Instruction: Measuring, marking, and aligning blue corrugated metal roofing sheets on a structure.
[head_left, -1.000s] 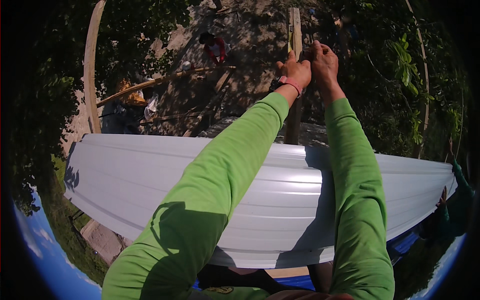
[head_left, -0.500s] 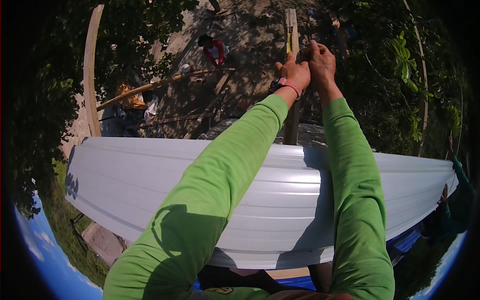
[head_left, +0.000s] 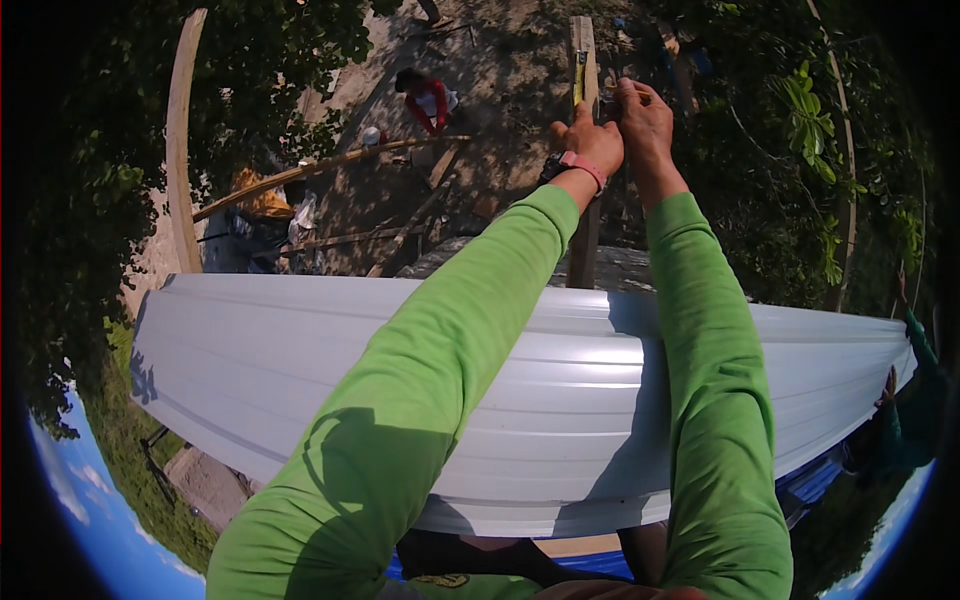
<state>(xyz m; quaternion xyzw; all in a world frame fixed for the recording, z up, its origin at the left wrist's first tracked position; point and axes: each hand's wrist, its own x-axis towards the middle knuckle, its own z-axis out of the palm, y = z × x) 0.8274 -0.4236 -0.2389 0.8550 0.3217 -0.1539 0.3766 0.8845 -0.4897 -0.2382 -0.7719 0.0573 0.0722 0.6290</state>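
Note:
Both my arms reach forward over a white ribbed metal roofing sheet (head_left: 540,410). Beyond its far edge a wooden beam (head_left: 586,225) runs outward. A yellow tape measure (head_left: 580,75) lies along this beam, its blade stretching away from my fingers. My left hand (head_left: 592,147), with a pink-strapped watch (head_left: 582,168) at the wrist, is closed on the tape against the wood. Just right of the beam, my right hand (head_left: 648,125) pinches a thin yellow-orange pencil (head_left: 642,94). My left hand's palm side and the tape's case are hidden.
Another wooden beam (head_left: 182,150) sticks out at the left. Far below, a person in red and white (head_left: 430,100) bends near a long pole (head_left: 320,165). At the far right, a person in a dark green sleeve (head_left: 922,345) touches the sheet's end. Leafy branches (head_left: 810,120) hang alongside.
My right hand has turned slightly, and the pencil's tip shows a little differently. My left hand stays on the tape and beam, barely shifted.

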